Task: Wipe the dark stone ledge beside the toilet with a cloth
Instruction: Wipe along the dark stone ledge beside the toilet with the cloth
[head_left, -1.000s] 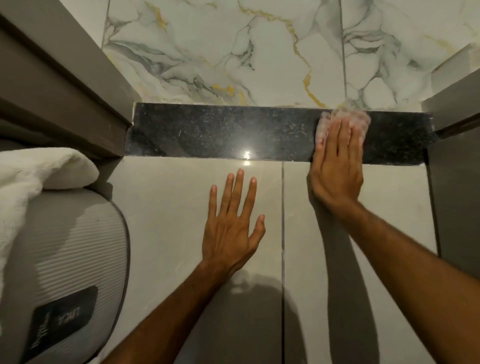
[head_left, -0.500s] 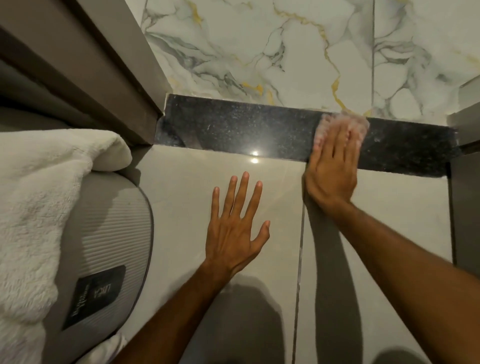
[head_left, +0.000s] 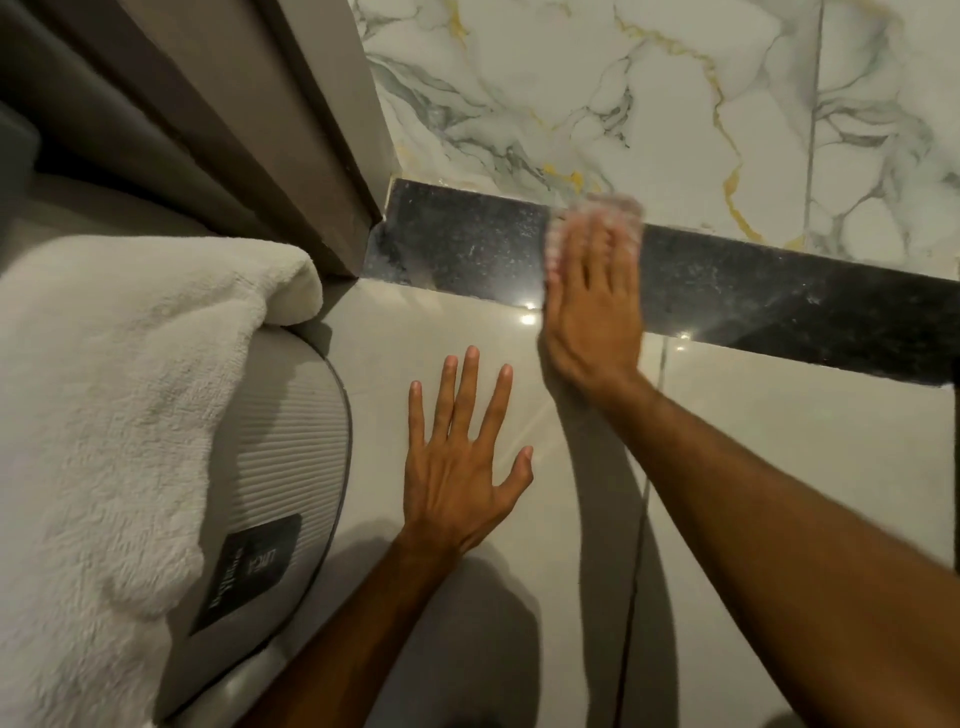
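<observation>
The dark speckled stone ledge (head_left: 769, 296) runs across the view between pale floor tiles and a marble wall. My right hand (head_left: 592, 306) lies flat on the ledge, pressing a pale pink cloth (head_left: 618, 208) that shows past the blurred fingertips. Left of the cloth, the ledge (head_left: 457, 244) looks dusty and streaked up to the corner. My left hand (head_left: 462, 467) rests flat on the glossy beige tile (head_left: 779, 457) with fingers spread, holding nothing.
A grey ribbed cushion with a dark label (head_left: 249, 566) sits at the left, a fluffy white towel (head_left: 104, 415) draped over it. A brown door frame (head_left: 291, 119) meets the ledge's left end. White marble wall with gold veins (head_left: 649, 104) rises behind.
My right hand has slid the cloth leftwards along the ledge, toward the door-frame corner. The camera has swung left, showing more of the towel. My left hand stays planted on the tile.
</observation>
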